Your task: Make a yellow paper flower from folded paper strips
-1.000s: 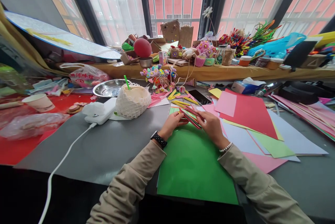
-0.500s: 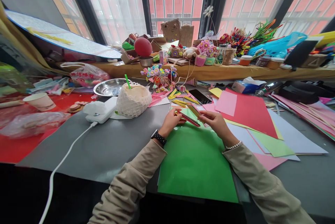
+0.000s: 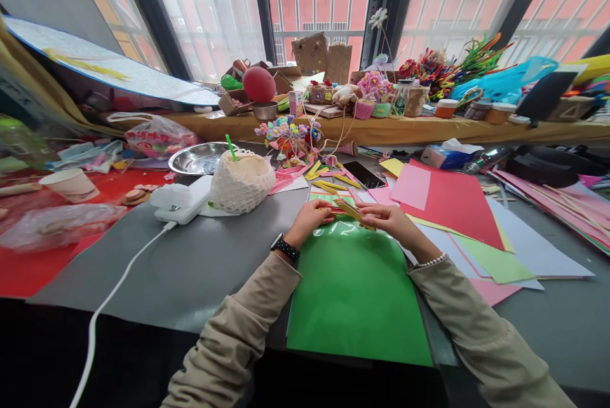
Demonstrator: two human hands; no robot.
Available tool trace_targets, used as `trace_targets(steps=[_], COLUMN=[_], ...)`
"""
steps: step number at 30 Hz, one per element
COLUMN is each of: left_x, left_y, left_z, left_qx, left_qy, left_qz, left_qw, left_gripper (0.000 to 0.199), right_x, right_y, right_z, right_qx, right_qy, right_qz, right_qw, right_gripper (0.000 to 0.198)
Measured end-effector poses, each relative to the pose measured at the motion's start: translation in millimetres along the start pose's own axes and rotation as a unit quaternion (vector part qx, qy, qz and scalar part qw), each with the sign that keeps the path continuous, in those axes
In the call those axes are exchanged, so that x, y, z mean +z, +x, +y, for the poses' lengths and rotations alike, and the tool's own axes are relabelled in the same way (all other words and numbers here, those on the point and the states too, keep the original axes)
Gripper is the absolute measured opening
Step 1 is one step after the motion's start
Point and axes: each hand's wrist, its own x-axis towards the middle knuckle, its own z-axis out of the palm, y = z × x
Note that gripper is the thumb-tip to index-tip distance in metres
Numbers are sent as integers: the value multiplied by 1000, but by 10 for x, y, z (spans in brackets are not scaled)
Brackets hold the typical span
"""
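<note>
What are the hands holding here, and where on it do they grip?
A thin stack of coloured paper strips, held above the green sheet. The left hand pinches its left end, the right hand its right end.

Both forearms enter from the lower edge of the frame and converge toward the centre, each in a beige sleeve. The left hand (image 3: 309, 222) sits just left of centre, palm turned inward, fingers curled and pinched closed at the tips. A black wristwatch (image 3: 284, 247) sits on the left wrist. The right hand (image 3: 388, 220) sits just right of centre, back of hand upward, fingers extended toward the left hand and closed in a pinch. A pearl bracelet (image 3: 431, 261) circles the right wrist. The fingertips of the two hands are near each other.
</note>
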Motion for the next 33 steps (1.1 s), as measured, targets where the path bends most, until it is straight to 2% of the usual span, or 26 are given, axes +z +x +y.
trace_targets(steps=[4,7,9,17,26,33], left_x=[21,16,1,-59,-117,-84], left_y=[-26,-46,-47,29,55,76], left_z=[35,52,50,-33,-59,-78], left_qx=[-4,23,45,73,123,63], left_qy=[32,58,79,103,187,89], left_qz=[-5,-20,-29,-77,-91,-101], left_qw=[999,998,995,989,970,989], left_gripper=[6,6,9,22,31,23], right_x=[-17,-18,-20,-48,-32,-48], right_y=[-2,-16,-19,37,55,57], right_z=[31,18,15,108,73,82], right_qx=[-60,-113,-120,-113,-42,-4], right_qy=[-109,-167,-182,-191,-131,-94], right_qz=[-32,-34,-36,-27,-26,-26], right_qw=[992,979,975,975,990,995], right_gripper=[23,19,21,20,31,36])
